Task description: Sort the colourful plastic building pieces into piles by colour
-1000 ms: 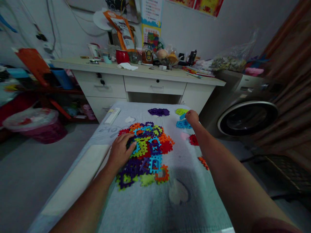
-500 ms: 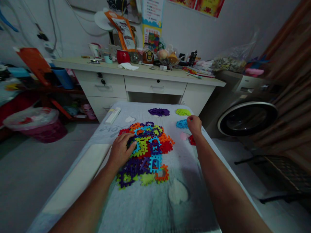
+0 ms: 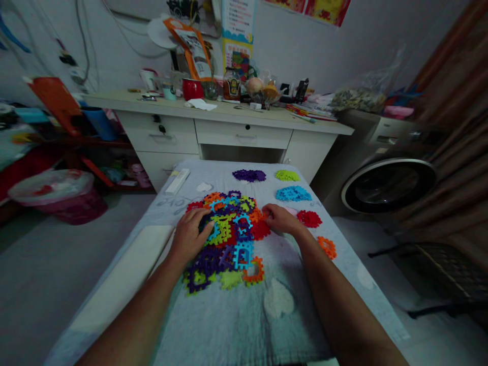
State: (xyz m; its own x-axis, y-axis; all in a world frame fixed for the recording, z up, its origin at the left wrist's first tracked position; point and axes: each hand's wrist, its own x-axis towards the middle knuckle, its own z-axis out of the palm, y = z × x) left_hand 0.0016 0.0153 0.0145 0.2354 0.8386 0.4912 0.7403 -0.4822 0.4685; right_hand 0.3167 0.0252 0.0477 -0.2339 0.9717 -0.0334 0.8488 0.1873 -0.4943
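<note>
Mixed pile: toothed plastic pieces (image 3: 225, 230) in orange, red, blue, lime and purple, overlapping about the middle of the cloth-covered worktop (image 3: 213, 333), nearer its left edge than its right.
Left hand: rests (image 3: 192, 233) on the pile's left side, fingers loosely spread, thumb apart; no grip shows.
Right hand: at the pile's right side (image 3: 281, 219), fingers bent together by the orange and red pieces; whether they hold one, I cannot tell.
Good handling: best to pinch one piece by its toothed rim and lift it straight up, since interlocked teeth would likely drag neighbours; the left hand could steady the rest.
Single-colour heaps: purple heap (image 3: 249, 176) near the far edge; lime heap (image 3: 287, 175) by the far right corner; then blue heap (image 3: 293, 193), red heap (image 3: 309, 219) and orange heap (image 3: 327, 247) down the right edge.
In the way: the red heap lies close beside the right hand, so a low sweep could scatter it; the left hand hides some pieces.
Far left corner: a white strip (image 3: 177, 182), well apart from both hands.
Beyond: a drawer unit (image 3: 244, 135) past the far edge, a washing machine (image 3: 375, 147) to the right.
</note>
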